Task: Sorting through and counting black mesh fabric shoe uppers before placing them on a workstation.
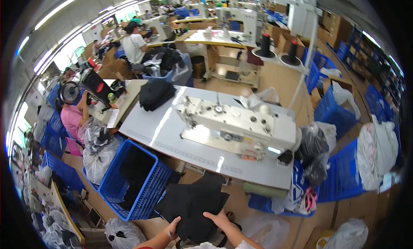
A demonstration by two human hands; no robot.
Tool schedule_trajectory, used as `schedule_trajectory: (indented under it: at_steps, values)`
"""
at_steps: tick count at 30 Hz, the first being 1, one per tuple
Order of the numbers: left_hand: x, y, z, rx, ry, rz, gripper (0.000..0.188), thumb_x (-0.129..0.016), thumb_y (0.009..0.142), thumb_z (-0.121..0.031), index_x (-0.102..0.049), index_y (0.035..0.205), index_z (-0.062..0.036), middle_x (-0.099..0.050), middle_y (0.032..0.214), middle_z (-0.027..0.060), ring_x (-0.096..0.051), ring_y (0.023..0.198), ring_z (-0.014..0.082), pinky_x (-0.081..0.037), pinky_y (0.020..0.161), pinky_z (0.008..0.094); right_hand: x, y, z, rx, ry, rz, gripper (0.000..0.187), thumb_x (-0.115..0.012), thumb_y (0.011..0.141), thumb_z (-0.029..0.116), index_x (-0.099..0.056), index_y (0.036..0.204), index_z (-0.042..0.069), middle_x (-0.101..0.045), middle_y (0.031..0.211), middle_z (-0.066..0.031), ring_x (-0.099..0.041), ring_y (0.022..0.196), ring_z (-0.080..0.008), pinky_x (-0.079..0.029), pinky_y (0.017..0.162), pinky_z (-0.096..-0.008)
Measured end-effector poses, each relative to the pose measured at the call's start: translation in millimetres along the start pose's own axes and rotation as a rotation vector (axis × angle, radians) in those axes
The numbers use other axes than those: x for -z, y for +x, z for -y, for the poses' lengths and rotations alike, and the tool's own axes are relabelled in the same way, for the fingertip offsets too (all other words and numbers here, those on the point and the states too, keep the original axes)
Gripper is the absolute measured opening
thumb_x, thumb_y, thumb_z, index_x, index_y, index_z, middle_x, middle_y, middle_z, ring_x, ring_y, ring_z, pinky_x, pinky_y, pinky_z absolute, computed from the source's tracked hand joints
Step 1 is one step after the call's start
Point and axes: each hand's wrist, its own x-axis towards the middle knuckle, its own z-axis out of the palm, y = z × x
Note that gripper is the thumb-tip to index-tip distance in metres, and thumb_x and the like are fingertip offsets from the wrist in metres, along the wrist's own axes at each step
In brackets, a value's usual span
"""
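Several black fabric pieces [193,204] lie loosely together in front of me, below the near edge of the sewing table. My left hand [173,226] grips their lower left side, thumb on top and fingers hidden beneath. On the lower right side my right hand [218,218] holds the same fabric, its thumb also showing on top. A white sewing machine [241,124] stands on the pale table [167,133] beyond. Close to the left of the fabric is a blue plastic basket [157,180] with black material inside. A folded black stack [155,95] rests on the table's far left corner.
Two black thread cones [265,44] stand on a rack behind the machine. Plastic bags [314,150] and blue crates [340,173] crowd the right side. A person in pink [73,117] works at the left; another in white [134,46] sits farther back.
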Motion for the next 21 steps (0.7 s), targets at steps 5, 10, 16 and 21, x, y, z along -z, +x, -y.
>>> schedule_trajectory:
  at_steps: [5,10,16,21]
  values:
    - [6,-7,-25,-0.303,-0.158,-0.028,0.072,-0.051,0.086,-0.052,-0.034,0.137,-0.0028,-0.042,0.136,0.0157,-0.042,0.125,0.0307,-0.03,0.107,0.0442,-44,54,75,0.133,-0.154,0.298,0.097,-0.083,0.062,0.031,-0.026,0.131,-0.008,-0.047,0.125,-0.0225,-0.047,0.118,-0.0301,-0.04,0.098,-0.0364]
    - [1,-9,-61,-0.532,-0.347,-0.086,0.073,-0.051,0.086,-0.054,-0.035,0.136,-0.0036,-0.043,0.136,0.0155,-0.042,0.124,0.0303,-0.032,0.106,0.0438,-99,109,115,0.165,-0.274,0.467,0.1,-0.083,0.063,0.035,-0.024,0.131,-0.009,-0.047,0.125,-0.0231,-0.048,0.117,-0.0303,-0.04,0.098,-0.0368]
    - [18,-30,-195,-0.798,-0.234,-0.17,0.067,-0.053,0.087,-0.047,-0.038,0.135,-0.0021,-0.045,0.134,0.0156,-0.045,0.122,0.0304,-0.034,0.104,0.0421,-186,176,193,0.357,-0.112,0.627,0.096,-0.081,0.067,0.031,-0.022,0.133,-0.007,-0.04,0.131,-0.021,-0.043,0.121,-0.0291,-0.035,0.102,-0.0366]
    - [27,-6,-396,-0.86,-0.195,-0.017,0.066,-0.063,0.084,-0.034,-0.037,0.133,0.0012,-0.05,0.128,0.0153,-0.049,0.117,0.0296,-0.039,0.101,0.0407,-263,273,281,0.52,0.047,0.457,0.088,-0.081,0.066,0.025,-0.03,0.13,-0.006,-0.046,0.127,-0.019,-0.046,0.117,-0.0273,-0.037,0.1,-0.0359]
